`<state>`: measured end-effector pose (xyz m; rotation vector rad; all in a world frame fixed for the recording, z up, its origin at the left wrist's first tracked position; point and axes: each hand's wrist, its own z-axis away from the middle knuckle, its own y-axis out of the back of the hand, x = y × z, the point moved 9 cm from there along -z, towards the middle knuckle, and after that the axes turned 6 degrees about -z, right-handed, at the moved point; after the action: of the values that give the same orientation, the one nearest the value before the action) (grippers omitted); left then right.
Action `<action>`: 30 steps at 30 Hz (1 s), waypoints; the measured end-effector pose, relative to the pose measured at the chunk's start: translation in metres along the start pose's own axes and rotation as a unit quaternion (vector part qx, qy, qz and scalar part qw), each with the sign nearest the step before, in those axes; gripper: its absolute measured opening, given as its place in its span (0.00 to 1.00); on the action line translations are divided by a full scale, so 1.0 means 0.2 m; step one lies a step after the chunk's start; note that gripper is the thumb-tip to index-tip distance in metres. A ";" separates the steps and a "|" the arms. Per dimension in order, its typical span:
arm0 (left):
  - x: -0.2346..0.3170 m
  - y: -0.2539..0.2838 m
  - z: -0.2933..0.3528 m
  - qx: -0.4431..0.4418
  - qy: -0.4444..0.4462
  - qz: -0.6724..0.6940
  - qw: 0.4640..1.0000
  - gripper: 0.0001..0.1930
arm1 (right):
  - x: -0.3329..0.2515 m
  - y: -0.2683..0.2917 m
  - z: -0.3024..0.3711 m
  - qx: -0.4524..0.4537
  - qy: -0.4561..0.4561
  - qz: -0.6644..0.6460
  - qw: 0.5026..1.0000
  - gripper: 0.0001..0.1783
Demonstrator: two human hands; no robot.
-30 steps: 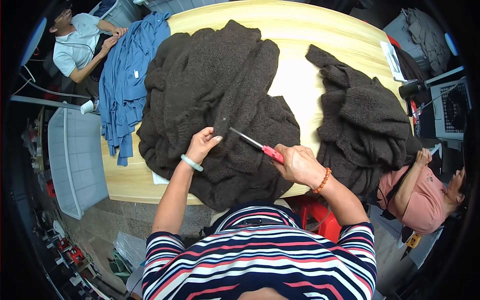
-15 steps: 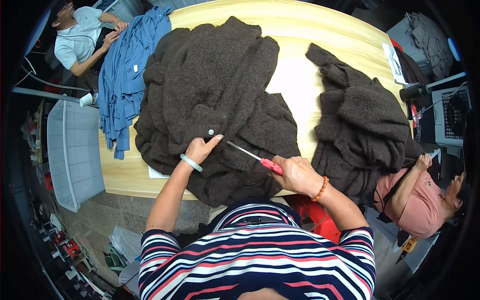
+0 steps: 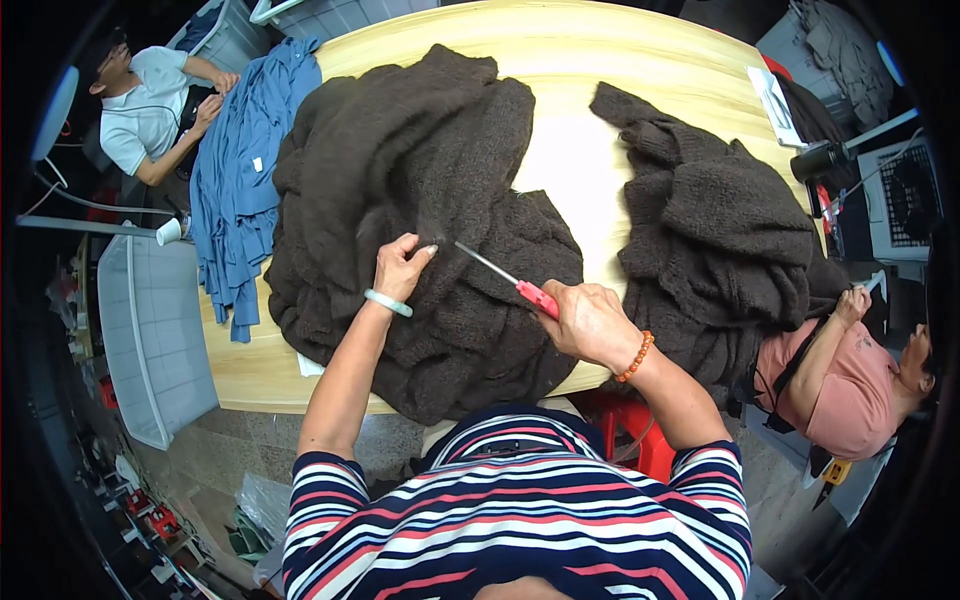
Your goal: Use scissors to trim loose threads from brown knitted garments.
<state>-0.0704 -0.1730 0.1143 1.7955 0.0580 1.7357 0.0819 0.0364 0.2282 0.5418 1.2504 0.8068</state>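
A large heap of dark brown, fuzzy knit cloth (image 3: pixel 440 130) covers the left middle of the table. My left hand (image 3: pixel 400 268), with a pale green bangle at its wrist, is on the heap, thumb and index finger closed on a bit of the knit. To its right, my right hand (image 3: pixel 596 322) grips a tool with a red handle and slim metal shaft (image 3: pixel 535 295). Its tip points up and left, a little to the right of my left fingertips. Whether that tip touches the cloth I cannot tell. An orange bead bracelet circles my right wrist.
A second dark brown knit pile (image 3: pixel 730 220) lies on the right of the light wooden table (image 3: pixel 590 40). Blue garments (image 3: pixel 235 180) hang over its left end beside a co-worker (image 3: pixel 150 110). Another co-worker (image 3: pixel 850 380) is at right. A grey bin (image 3: pixel 155 340) stands at left.
My left hand has shifted slightly up the heap, and the small white round spot near its fingertips no longer shows. The knit at the heap's upper left has moved. The tool stays in my right hand.
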 end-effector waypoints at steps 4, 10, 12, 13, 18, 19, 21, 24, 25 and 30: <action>0.04 0.00 0.03 -0.002 -0.012 -0.007 1.000 0.12 | -0.03 -0.03 -0.01 -0.010 0.027 0.007 1.000 0.11; 0.01 0.02 0.03 -0.003 -0.013 0.038 0.999 0.06 | -0.06 -0.07 -0.03 -0.035 0.044 0.006 0.998 0.12; 0.07 0.02 0.04 -0.031 -0.013 -0.033 0.999 0.07 | -0.09 -0.10 -0.02 -0.068 0.071 0.002 0.995 0.12; 0.03 0.03 0.05 -0.028 -0.010 -0.033 0.999 0.07 | -0.10 -0.10 -0.02 -0.070 0.064 -0.003 0.995 0.12; -0.07 0.11 0.18 -0.009 0.061 0.008 0.998 0.12 | -0.03 -0.06 0.00 -0.050 0.022 -0.009 0.998 0.12; -0.07 0.17 0.22 -0.034 0.020 -0.162 0.986 0.16 | 0.01 -0.08 0.02 -0.053 0.015 -0.018 0.998 0.13; -0.16 0.18 0.26 -0.075 0.036 -0.141 0.986 0.17 | 0.02 -0.08 0.02 -0.061 0.013 -0.009 0.998 0.12; -0.18 0.15 0.29 -0.067 0.060 -0.063 0.994 0.14 | 0.02 -0.12 0.01 -0.068 0.014 -0.006 0.998 0.11; -0.16 0.12 0.28 -0.050 0.068 0.006 0.996 0.12 | 0.01 -0.13 0.01 -0.070 0.010 -0.005 0.997 0.12; -0.17 0.05 0.25 -0.027 0.065 0.061 0.996 0.08 | -0.03 -0.15 -0.03 -0.076 0.017 0.003 0.997 0.12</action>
<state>-0.0335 -0.2163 0.0913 1.6764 -0.0443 1.9211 0.0834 0.0139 0.2085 0.4108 1.2065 0.9117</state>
